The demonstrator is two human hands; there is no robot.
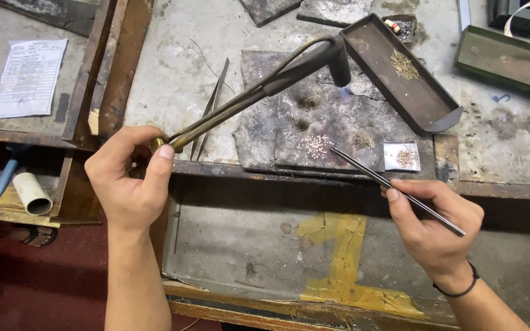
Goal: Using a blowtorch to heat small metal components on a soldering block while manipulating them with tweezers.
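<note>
Far left of the bench [173, 79], a paper slip [30, 78] is lying flat, with a white roll [32, 193] in the open drawer below. The left hand [131, 178] is gripping the brass end of the torch [259, 92], whose dark nozzle is pointing down over the charred block [314, 116], a small blue flame showing at its tip. Spare tweezers [213, 107] are lying beside the block's left edge. A cluster of tiny pale beads [319, 146] is sitting near the block's front edge, seemingly not yet heated. The right hand [433, 224] is pinching thin tweezers [394, 187], tips reaching just beside the beads. At the block's right corner sits a small square dish [401, 156]; behind it, a long tray [400, 73] is holding fine wire bits.
</note>
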